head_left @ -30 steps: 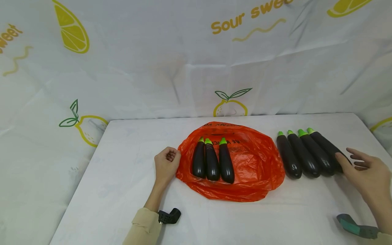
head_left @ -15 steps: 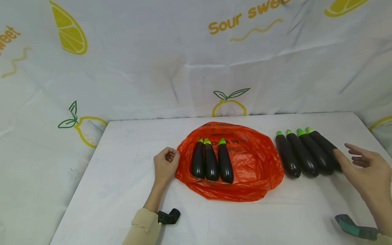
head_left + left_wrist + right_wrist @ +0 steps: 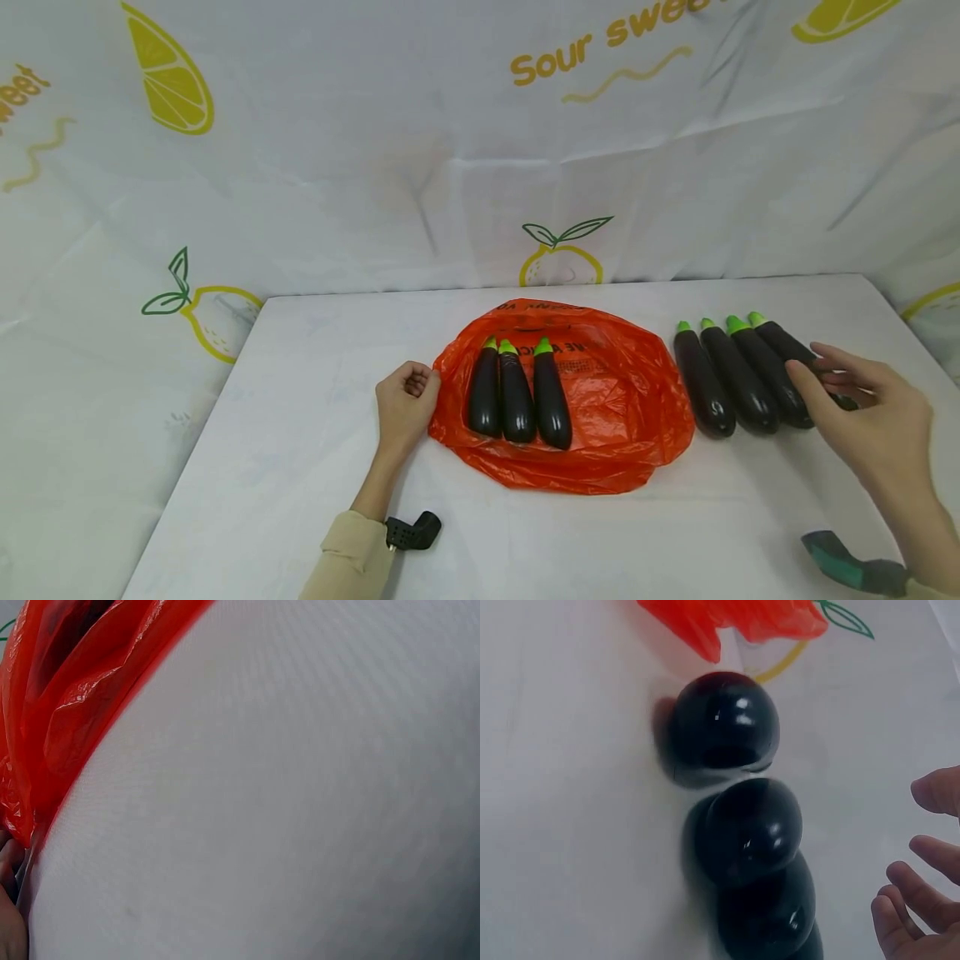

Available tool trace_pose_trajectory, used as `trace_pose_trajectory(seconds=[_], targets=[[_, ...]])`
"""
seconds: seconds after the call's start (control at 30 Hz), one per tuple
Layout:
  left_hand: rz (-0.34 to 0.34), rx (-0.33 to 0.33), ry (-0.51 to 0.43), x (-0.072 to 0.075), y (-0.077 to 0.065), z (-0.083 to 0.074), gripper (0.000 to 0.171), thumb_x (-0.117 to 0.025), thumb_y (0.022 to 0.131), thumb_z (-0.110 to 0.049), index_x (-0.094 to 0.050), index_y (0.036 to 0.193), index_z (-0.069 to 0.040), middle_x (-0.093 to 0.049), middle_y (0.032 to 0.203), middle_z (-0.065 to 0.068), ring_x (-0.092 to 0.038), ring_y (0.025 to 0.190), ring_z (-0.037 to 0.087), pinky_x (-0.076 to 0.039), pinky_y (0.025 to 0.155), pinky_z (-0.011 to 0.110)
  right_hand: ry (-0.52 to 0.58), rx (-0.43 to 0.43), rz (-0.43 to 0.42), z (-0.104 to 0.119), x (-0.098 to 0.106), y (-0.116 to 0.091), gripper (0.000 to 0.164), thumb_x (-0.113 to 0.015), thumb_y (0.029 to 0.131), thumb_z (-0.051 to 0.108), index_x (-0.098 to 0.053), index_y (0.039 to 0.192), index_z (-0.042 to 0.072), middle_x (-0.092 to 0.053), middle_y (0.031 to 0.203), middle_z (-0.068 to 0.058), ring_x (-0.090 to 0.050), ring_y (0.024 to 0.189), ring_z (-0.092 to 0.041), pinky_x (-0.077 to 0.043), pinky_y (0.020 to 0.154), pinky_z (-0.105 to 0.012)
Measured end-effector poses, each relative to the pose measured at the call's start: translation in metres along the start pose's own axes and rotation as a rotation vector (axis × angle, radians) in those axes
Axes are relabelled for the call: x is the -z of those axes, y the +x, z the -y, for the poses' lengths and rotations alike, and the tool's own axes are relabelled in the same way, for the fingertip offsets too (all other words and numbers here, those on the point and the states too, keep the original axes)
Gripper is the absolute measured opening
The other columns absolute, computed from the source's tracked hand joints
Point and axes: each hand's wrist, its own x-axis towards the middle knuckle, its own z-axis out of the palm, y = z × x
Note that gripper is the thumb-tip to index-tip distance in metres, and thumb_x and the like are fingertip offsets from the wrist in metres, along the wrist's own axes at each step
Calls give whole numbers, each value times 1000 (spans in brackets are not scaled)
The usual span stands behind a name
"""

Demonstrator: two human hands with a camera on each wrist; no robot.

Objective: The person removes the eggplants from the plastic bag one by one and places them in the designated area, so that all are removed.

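On the table (image 3: pixel 262 467) a red bag (image 3: pixel 618 408) is spread. Four eggplants (image 3: pixel 734 379) are lined up beside it, the rightmost (image 3: pixel 785 342) partly hidden by the right hand (image 3: pixel 876 408), its fingers held wide. Three eggplants (image 3: pixel 517 398) are ringed by the bag's rim, pinched by the left hand (image 3: pixel 405 404).

You wear a beige sleeve (image 3: pixel 351 554) with a creased cuff above your bare left hand (image 3: pixel 406 406); at that wrist sits a bent black wrist device (image 3: pixel 416 531). Your bare right hand (image 3: pixel 873 414) has an angled dark grey unit (image 3: pixel 873 577) with a teal-green panel (image 3: pixel 841 571), and beige cloth (image 3: pixel 924 592) edges into view behind it.
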Motion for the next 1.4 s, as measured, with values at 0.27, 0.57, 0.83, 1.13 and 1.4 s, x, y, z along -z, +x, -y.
trace_pose_trajectory(seconds=[0.27,0.57,0.83,1.13,1.4], targets=[[0,5,-6,0,0,-1,11,-66,91,-8,-69,81,-3,-60,68,10,-51,62,13,-47,59,18,164,88,40,12,-6,-8,41,-77,85,4,-69,124,-6,-58,100,36,-55,81,17,-42,79,5],[-1,5,0,0,-1,-1,10,-67,91,-9,-69,83,-3,-61,69,10,-52,63,13,-48,60,18,204,165,104,28,-15,-18,39,-78,84,2,-70,121,-7,-61,99,34,-57,81,17,-43,81,5],[-2,1,9,0,0,0,10,-66,91,-9,-69,83,-3,-62,69,10,-52,63,13,-48,60,18,240,241,143,40,-25,-26,39,-79,81,-4,-70,119,-8,-63,102,34,-59,83,16,-45,81,3],[-2,-2,5,0,0,1,12,-66,91,-8,-69,81,-3,-61,68,10,-52,62,14,-47,59,18,238,299,216,56,-39,-39,41,-79,82,-4,-71,121,-3,-60,106,35,-57,88,15,-44,82,3],[-9,-9,13,-1,1,2,12,-66,91,-9,-69,81,-4,-61,68,10,-52,62,14,-47,59,18,254,330,282,73,-49,-48,43,-81,82,-1,-71,124,1,-62,108,31,-59,89,13,-46,83,1]])
